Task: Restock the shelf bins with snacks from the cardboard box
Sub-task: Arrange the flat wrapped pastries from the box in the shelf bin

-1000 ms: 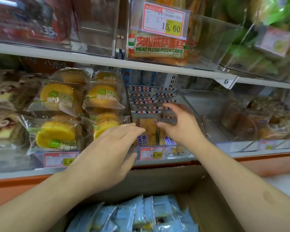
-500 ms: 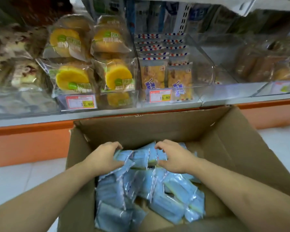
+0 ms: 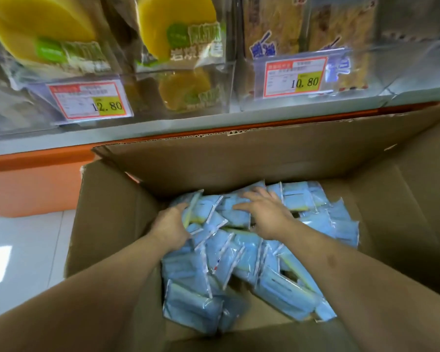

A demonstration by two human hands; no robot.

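Snack packets [image 3: 229, 252] in pale blue wrap fill the open cardboard box [image 3: 290, 158] that sits on the floor below the shelf bins [image 3: 285, 97]. I press my right hand [image 3: 267, 214] flat on the far packets, fingers spread and nearly straight. My left hand [image 3: 172, 224] curls over packets at the pile's left edge, its fingers hidden underneath.
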